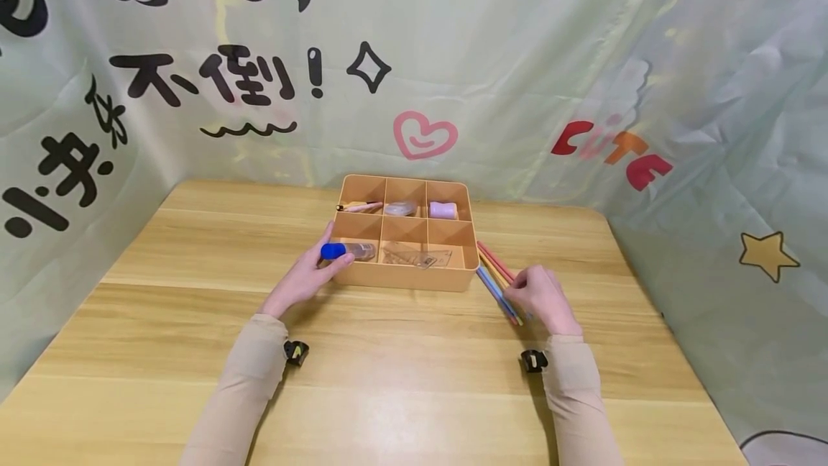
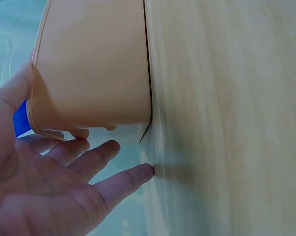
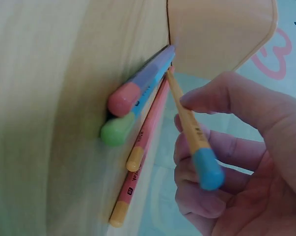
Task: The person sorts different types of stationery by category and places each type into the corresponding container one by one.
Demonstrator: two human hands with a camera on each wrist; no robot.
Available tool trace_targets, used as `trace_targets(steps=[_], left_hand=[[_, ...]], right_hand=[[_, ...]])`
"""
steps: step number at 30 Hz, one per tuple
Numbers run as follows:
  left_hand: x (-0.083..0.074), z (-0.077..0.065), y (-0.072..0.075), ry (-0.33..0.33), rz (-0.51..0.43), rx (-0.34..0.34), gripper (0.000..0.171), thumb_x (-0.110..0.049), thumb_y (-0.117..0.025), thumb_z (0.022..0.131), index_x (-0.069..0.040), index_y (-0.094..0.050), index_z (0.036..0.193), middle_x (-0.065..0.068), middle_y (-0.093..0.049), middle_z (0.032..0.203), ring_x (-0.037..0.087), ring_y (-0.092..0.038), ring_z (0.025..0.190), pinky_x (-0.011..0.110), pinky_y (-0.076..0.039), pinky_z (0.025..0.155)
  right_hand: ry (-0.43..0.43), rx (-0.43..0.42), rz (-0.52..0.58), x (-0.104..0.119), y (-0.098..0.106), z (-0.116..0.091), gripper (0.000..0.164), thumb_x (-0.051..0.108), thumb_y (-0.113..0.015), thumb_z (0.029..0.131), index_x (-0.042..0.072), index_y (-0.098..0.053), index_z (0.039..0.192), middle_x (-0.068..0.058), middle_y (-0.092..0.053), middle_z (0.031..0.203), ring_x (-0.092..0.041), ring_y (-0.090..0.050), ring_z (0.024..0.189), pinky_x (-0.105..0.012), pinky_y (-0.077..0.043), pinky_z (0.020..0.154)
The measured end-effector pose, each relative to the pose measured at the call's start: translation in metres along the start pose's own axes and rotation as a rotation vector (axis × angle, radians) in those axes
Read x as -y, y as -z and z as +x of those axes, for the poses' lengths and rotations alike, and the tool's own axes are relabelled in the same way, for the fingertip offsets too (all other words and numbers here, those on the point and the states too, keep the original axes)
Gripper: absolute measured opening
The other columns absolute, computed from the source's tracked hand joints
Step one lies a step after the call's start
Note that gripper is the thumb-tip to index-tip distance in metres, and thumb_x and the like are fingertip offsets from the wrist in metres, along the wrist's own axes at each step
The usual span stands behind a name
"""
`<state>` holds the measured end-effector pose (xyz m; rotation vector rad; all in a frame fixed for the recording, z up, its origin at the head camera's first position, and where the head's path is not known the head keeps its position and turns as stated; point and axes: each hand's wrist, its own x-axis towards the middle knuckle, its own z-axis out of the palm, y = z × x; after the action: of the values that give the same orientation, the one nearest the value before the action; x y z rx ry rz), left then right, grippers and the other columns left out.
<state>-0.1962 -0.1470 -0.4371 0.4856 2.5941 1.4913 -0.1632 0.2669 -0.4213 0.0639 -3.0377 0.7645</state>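
My left hand (image 1: 302, 277) rests at the left front corner of a tan compartment box (image 1: 404, 279). Its thumb touches the rim and its fingers extend along the left side. Close by, a clear tube with a blue cap (image 1: 333, 251) leans in the front left compartment. To the right of the box, my right hand (image 1: 545, 298) pinches a yellow pencil (image 3: 188, 122) with a blue end between thumb and fingers. Beside it on the table lie a purple pencil (image 3: 137, 82) with a pink end, a blue pencil (image 3: 148, 96) with a green end, and pink pencils (image 3: 148, 128) with yellow ends.
In the box's back row are pens (image 1: 362, 206), a clear rounded item (image 1: 401, 208) and a purple roll (image 1: 443, 210). Clear rulers (image 1: 414, 256) span the front compartments. The wooden table (image 1: 388, 380) meets printed cloth (image 1: 517, 92) at the back and sides.
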Motion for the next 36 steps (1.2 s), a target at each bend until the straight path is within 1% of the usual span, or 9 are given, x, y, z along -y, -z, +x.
trace_targets(steps=[9,15,18,23,26,30,32,34,36], left_hand=[[0.0,-0.001,0.0,0.004,-0.006,-0.003,0.086,-0.044,-0.053,0.096,-0.015,0.0,0.155,0.035,-0.03,0.146,0.042,-0.037,0.129,0.052,-0.033,0.107],[0.0,-0.002,-0.001,0.002,-0.017,0.0,0.085,-0.043,-0.054,0.096,-0.014,0.0,0.155,0.035,-0.031,0.145,0.041,-0.038,0.129,0.052,-0.034,0.107],[-0.001,-0.002,-0.001,-0.002,-0.014,-0.001,0.086,-0.043,-0.054,0.096,-0.012,-0.001,0.155,0.035,-0.031,0.145,0.042,-0.038,0.128,0.053,-0.034,0.107],[-0.001,-0.001,-0.001,-0.007,-0.007,-0.005,0.086,-0.043,-0.054,0.096,-0.011,-0.001,0.155,0.035,-0.03,0.146,0.043,-0.039,0.128,0.053,-0.034,0.107],[-0.001,-0.002,-0.001,-0.005,-0.006,-0.002,0.085,-0.042,-0.054,0.096,-0.011,-0.001,0.155,0.035,-0.03,0.146,0.042,-0.038,0.128,0.053,-0.034,0.107],[-0.001,-0.002,-0.001,-0.001,-0.009,0.004,0.085,-0.042,-0.053,0.096,-0.012,0.0,0.155,0.035,-0.027,0.147,0.042,-0.037,0.129,0.053,-0.033,0.107],[-0.001,-0.002,-0.002,-0.002,-0.009,0.005,0.085,-0.043,-0.053,0.096,-0.013,0.001,0.155,0.035,-0.027,0.147,0.043,-0.036,0.129,0.053,-0.033,0.107],[-0.001,-0.002,-0.001,-0.004,-0.01,0.003,0.085,-0.043,-0.053,0.096,-0.013,0.001,0.155,0.035,-0.026,0.147,0.043,-0.036,0.129,0.053,-0.032,0.107],[-0.001,-0.002,-0.001,-0.006,-0.01,-0.001,0.085,-0.043,-0.053,0.096,-0.015,0.001,0.155,0.035,-0.026,0.148,0.043,-0.036,0.129,0.053,-0.032,0.107]], right_hand=[[0.006,-0.087,0.037,0.001,0.006,-0.003,0.008,0.007,-0.066,0.074,0.003,-0.071,0.071,-0.007,-0.066,0.066,-0.018,-0.053,0.056,-0.03,-0.045,0.05],[0.055,-0.187,0.056,0.002,0.01,-0.003,0.009,0.009,-0.067,0.076,0.003,-0.071,0.07,-0.005,-0.067,0.06,-0.015,-0.055,0.051,-0.031,-0.045,0.05],[0.084,-0.265,0.064,0.001,0.011,-0.002,0.011,0.007,-0.064,0.077,0.002,-0.071,0.071,-0.005,-0.067,0.059,-0.015,-0.055,0.048,-0.032,-0.045,0.049],[0.148,-0.448,0.07,0.0,0.011,0.001,0.013,0.003,-0.062,0.079,-0.001,-0.072,0.072,-0.012,-0.069,0.063,-0.021,-0.059,0.051,-0.039,-0.049,0.05],[0.184,-0.563,0.115,0.0,0.011,0.002,0.014,0.001,-0.062,0.083,-0.004,-0.072,0.074,-0.019,-0.071,0.07,-0.028,-0.066,0.058,-0.046,-0.057,0.053],[0.232,-0.687,0.189,0.001,0.012,0.004,0.016,0.002,-0.062,0.087,-0.008,-0.071,0.079,-0.024,-0.071,0.077,-0.034,-0.069,0.066,-0.051,-0.058,0.055],[0.251,-0.731,0.213,0.002,0.012,0.004,0.016,0.003,-0.062,0.087,-0.009,-0.071,0.082,-0.024,-0.071,0.079,-0.033,-0.069,0.066,-0.048,-0.059,0.056],[0.259,-0.765,0.235,0.004,0.013,0.005,0.015,0.003,-0.063,0.087,-0.008,-0.071,0.083,-0.022,-0.072,0.079,-0.03,-0.069,0.066,-0.032,-0.061,0.058],[0.257,-0.793,0.268,0.006,0.013,0.005,0.013,0.002,-0.064,0.086,-0.007,-0.072,0.083,-0.019,-0.072,0.08,-0.026,-0.068,0.066,-0.015,-0.057,0.061]])
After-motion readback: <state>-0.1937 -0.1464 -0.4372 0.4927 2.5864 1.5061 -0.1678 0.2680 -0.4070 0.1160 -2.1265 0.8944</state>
